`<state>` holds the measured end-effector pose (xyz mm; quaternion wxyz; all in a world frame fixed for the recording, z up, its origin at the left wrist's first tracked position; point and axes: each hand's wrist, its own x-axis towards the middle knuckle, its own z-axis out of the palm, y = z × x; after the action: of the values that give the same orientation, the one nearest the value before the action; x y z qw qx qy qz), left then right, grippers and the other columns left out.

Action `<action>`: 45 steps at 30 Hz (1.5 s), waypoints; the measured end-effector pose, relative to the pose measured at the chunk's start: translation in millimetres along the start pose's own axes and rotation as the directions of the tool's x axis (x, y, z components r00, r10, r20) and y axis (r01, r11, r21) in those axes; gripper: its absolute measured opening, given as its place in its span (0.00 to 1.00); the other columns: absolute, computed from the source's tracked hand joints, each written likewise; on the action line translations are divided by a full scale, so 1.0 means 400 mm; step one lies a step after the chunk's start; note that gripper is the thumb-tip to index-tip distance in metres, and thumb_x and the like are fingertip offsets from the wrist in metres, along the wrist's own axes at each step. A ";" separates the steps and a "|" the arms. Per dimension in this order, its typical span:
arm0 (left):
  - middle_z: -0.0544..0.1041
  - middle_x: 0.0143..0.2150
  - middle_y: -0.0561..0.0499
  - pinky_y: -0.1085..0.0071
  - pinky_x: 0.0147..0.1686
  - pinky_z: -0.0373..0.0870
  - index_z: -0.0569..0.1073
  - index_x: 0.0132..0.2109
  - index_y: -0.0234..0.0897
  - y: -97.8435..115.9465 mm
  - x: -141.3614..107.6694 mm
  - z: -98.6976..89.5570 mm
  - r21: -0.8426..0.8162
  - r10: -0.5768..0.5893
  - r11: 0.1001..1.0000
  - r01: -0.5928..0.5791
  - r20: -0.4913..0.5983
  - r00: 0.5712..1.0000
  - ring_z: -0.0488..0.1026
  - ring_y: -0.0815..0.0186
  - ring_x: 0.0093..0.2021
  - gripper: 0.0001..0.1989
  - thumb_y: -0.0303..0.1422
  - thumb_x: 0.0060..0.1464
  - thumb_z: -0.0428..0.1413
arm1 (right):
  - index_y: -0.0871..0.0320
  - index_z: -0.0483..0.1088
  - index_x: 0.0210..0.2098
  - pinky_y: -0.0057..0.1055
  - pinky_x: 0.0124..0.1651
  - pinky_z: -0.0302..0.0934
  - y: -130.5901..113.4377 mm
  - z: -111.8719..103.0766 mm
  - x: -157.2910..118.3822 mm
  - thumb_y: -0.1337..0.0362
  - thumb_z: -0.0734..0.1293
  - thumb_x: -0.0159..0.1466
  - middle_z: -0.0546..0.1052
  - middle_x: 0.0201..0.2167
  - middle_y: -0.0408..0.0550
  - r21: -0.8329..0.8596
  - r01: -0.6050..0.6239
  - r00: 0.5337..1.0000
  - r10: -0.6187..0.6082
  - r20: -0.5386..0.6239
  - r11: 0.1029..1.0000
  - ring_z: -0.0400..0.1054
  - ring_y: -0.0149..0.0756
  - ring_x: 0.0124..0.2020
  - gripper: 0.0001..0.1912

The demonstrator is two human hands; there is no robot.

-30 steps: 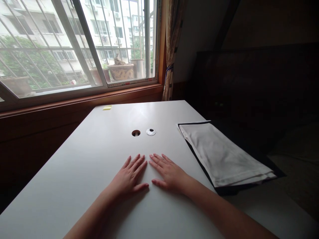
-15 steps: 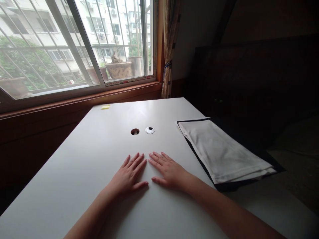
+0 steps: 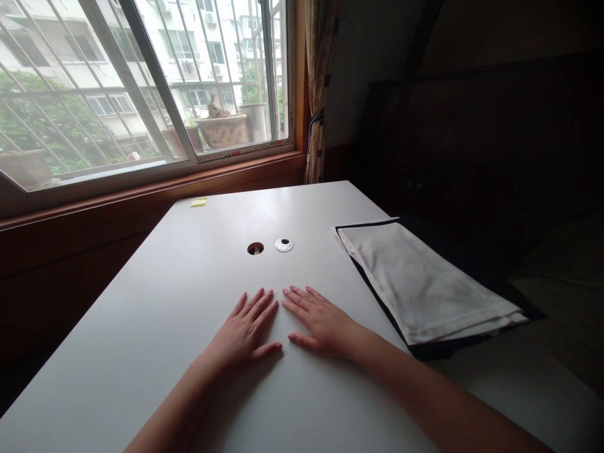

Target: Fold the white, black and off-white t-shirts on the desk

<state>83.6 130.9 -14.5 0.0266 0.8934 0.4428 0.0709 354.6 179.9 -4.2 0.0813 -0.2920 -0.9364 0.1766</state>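
Note:
Both palms rest face down on a white table [image 3: 141,302]. My left hand [image 3: 245,330] lies flat with its fingers stretched out and holds nothing. Beside it, a small gap away, my right hand [image 3: 318,321] is also flat and empty, fingers extended. Beyond the fingertips are a round hole [image 3: 255,248] in the tabletop and, just right of it, a round silvery cap [image 3: 284,245] with a dark opening. To the right of my right hand lies a folded pale cloth [image 3: 419,277] on top of something dark and flat.
A yellow sticky note [image 3: 199,202] is near the table's far left corner. Behind the table stand a barred window with a flowerpot [image 3: 224,131] outside and a tied curtain [image 3: 317,94]. The right side of the room is very dark.

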 end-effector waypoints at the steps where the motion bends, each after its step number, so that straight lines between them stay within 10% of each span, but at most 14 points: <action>1: 0.47 0.78 0.44 0.43 0.74 0.43 0.43 0.78 0.43 0.000 0.000 0.000 0.002 0.000 1.000 0.000 -0.001 1.000 0.46 0.47 0.77 0.44 0.58 0.66 0.48 | 0.54 0.47 0.77 0.49 0.78 0.32 0.000 0.000 0.000 0.43 0.60 0.72 0.46 0.77 0.51 0.001 -0.002 1.000 0.002 0.000 1.000 0.39 0.45 0.78 0.41; 45: 0.48 0.78 0.44 0.43 0.73 0.46 0.42 0.78 0.43 -0.005 -0.001 0.012 0.057 0.012 0.998 -0.010 -0.028 1.000 0.47 0.47 0.77 0.44 0.57 0.66 0.49 | 0.57 0.48 0.76 0.49 0.78 0.32 0.003 -0.002 0.001 0.42 0.58 0.73 0.46 0.77 0.53 -0.007 -0.009 1.000 0.009 0.027 1.000 0.38 0.45 0.78 0.41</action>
<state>82.6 131.9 -19.6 -0.0056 0.8951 0.4402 0.0712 355.1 181.1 -3.8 0.0668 -0.2942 -0.9367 0.1777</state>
